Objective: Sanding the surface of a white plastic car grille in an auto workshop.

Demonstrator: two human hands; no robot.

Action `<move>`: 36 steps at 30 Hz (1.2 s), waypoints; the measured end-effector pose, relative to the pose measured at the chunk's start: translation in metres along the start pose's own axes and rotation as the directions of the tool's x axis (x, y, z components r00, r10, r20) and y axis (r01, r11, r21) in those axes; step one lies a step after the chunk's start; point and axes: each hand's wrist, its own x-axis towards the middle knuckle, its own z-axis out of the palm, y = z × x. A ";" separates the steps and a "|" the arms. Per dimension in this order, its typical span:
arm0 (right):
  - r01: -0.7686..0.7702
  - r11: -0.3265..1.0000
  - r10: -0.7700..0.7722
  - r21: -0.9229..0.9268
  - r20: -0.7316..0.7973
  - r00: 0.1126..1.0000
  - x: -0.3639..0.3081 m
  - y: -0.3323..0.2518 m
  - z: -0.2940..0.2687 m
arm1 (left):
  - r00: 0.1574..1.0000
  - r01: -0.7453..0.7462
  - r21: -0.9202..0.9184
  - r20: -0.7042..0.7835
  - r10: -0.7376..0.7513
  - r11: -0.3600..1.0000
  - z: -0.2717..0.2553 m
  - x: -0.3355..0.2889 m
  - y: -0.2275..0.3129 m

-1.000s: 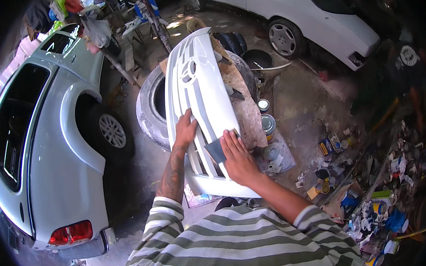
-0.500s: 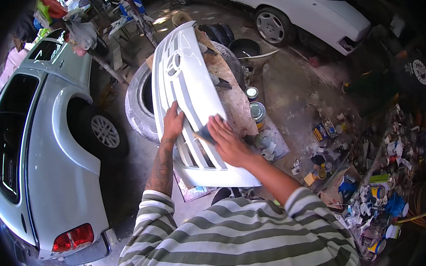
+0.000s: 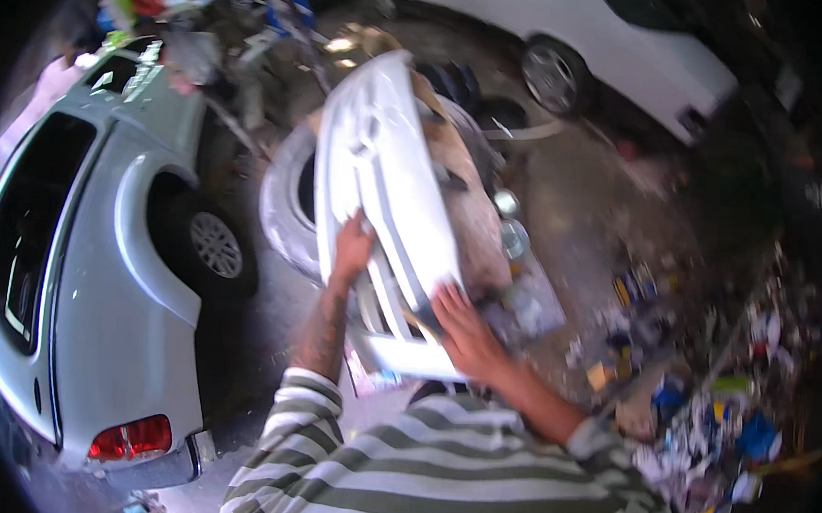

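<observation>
We are logging a white car bumper (image 3: 387, 188) as the main item; it is lying lengthwise across a stand in the middle of a garage floor, front face up, and we are placing everything else relative to it. We are resting our left hand (image 3: 353, 245) on the bumper's left edge, about halfway along, with the fingers curling over that edge and gripping it. We are pressing our right hand (image 3: 463, 329) flat on the bumper's near end, fingers spread fairly wide and lying on the surface; the picture is blurring here, so we cannot tell whether anything is sitting under the palm. Our striped sleeves (image 3: 453, 479), grey-green and white, are coming in just below the bumper's near end. A tyre (image 3: 291, 200) is leaning just left of the bumper, touching or nearly touching its underside. A brown, worn panel (image 3: 466, 213) is showing along the bumper's right edge, directly beneath it. Two round tins (image 3: 514, 221) are standing just right of the bumper, on the floor. Further right of the bumper, a heap of mixed scraps and small containers (image 3: 714, 421) is spreading across the ground. A silver car (image 3: 96, 263) is standing well left of the bumper, its red tail lamp nearest us. A white car (image 3: 579, 30) is parking beyond the bumper's far end.
</observation>
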 end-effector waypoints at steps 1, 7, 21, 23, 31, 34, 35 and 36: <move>-0.022 0.999 0.021 0.025 0.032 0.999 -0.015 -0.015 0.000 | 0.990 0.033 0.034 -0.142 -0.028 0.999 0.009 -0.007 -0.003; -0.046 0.998 0.047 -0.039 0.005 0.999 0.041 0.010 -0.020 | 0.993 0.091 -0.232 -0.053 -0.106 0.969 -0.017 -0.005 0.068; 0.038 0.997 -0.040 -0.069 -0.040 0.998 -0.011 0.006 -0.004 | 0.983 0.067 -0.195 -0.155 -0.098 0.979 -0.011 -0.009 0.050; -0.071 0.993 0.074 -0.092 0.027 0.997 -0.029 -0.009 -0.013 | 0.987 0.070 -0.207 -0.129 -0.098 0.976 -0.014 -0.003 0.055; -0.122 0.970 0.144 -0.208 0.093 0.985 -0.004 -0.006 -0.016 | 0.993 0.080 -0.200 -0.069 -0.096 0.976 -0.009 -0.003 0.037; -0.165 0.973 0.184 -0.160 0.112 0.977 -0.052 -0.037 -0.025 | 0.993 0.075 -0.189 -0.071 -0.090 0.979 -0.001 -0.002 0.033; -0.126 0.962 0.145 -0.242 0.060 0.988 -0.054 -0.021 -0.013 | 0.995 0.070 -0.198 -0.060 -0.084 0.978 -0.004 0.006 0.042; -0.124 0.958 0.146 -0.259 0.068 0.987 -0.034 -0.020 -0.016 | 0.995 0.074 -0.203 -0.048 -0.086 0.976 -0.007 0.005 0.038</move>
